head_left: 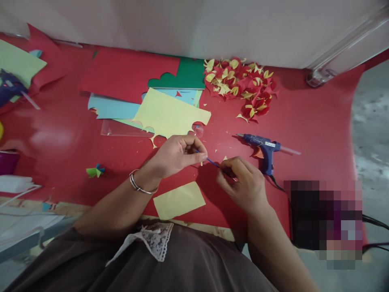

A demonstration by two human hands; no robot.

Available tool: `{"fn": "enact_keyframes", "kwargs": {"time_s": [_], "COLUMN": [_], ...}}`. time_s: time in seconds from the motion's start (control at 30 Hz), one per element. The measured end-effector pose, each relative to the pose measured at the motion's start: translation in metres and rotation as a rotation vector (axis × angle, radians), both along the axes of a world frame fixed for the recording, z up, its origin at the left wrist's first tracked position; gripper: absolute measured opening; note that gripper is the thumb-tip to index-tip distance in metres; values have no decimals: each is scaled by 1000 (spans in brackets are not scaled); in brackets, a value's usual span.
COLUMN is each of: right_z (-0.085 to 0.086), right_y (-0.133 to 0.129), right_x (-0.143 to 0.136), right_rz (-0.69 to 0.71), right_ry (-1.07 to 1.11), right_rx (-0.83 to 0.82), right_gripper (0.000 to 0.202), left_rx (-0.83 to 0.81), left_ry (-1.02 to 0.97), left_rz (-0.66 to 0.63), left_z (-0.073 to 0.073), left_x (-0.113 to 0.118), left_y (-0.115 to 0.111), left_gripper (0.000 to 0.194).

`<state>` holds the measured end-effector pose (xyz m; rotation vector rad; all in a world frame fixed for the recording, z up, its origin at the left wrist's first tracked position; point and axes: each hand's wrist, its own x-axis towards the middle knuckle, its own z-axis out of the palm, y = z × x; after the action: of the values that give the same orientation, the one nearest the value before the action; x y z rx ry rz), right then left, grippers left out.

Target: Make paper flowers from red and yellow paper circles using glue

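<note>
A thin blue stick (212, 162) runs between my two hands above the red table. My left hand (179, 156) pinches its upper-left end, and a small pale yellow bit shows just under the fingertips. Curled fingers of my right hand (243, 182) grip the stick's lower-right end. Below them lies a rectangular piece of yellow paper (180, 200). Just beyond my left hand is a larger yellow sheet (170, 113) with round cut-outs along its edge. A blue glue gun (263, 150) rests on its side to the right.
Red and yellow paper flowers (243, 85) are heaped at the back. Red card (130, 73) and green card (188, 75) lie behind the yellow sheet. At left are a small green-and-blue paper piece (95, 171) and another glue gun (12, 87). A blurred dark object (316, 219) stands at right.
</note>
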<state>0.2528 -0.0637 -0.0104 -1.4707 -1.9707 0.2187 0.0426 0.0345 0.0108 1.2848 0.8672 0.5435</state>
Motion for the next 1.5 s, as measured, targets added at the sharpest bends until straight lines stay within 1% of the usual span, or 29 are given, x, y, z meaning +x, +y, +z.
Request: {"fn": "enact_keyframes", "kwargs": {"time_s": [0.1, 0.23, 0.3, 0.47, 0.6, 0.7, 0.77, 0.83, 0.97, 1.03, 1.2, 1.37, 1.5], "right_z": [0, 1, 2, 4, 4, 5, 7, 9, 10, 11, 12, 12, 13], "right_y": [0, -1, -1, -3, -5, -7, -7, -7, -8, -8, -8, -7, -6], "right_x": [0, -1, -1, -1, -3, -7, -10, -12, -12, -12, -10, -10, -10], "right_rz": [10, 26, 18, -39, -144, -192, -185, -155, -105, -91, -81, -59, -46], "right_ry": [-1, 27, 51, 151, 307, 433, 489, 530, 587, 607, 614, 626, 636], "right_rx": [5, 0, -9, -59, -136, -220, -262, -294, -320, -323, -334, -359, -360], "right_gripper": [10, 11, 10, 9, 6, 11, 13, 11, 9, 8, 10, 10, 9], "left_rx": [20, 103, 119, 151, 165, 157, 154, 173, 251, 252, 197, 244, 234], "left_ry": [-29, -33, -64, -199, -246, -263, -282, -317, -355, -312, -146, -119, -101], "left_rz": [-12, -63, -74, -80, -74, -77, -92, -110, -132, -142, -180, -226, -235], "left_z": [0, -2, -4, -12, -15, -16, -18, -19, -17, -13, -4, -3, -2], "left_x": [-1, -1, -2, -5, -3, 1, 2, 3, 3, 2, -3, -5, -4], "left_y": [1, 0, 0, 2, 0, -5, -9, -11, -12, -12, -13, -13, -14], "left_gripper": [13, 8, 9, 25, 36, 55, 70, 81, 87, 90, 95, 96, 96]}}
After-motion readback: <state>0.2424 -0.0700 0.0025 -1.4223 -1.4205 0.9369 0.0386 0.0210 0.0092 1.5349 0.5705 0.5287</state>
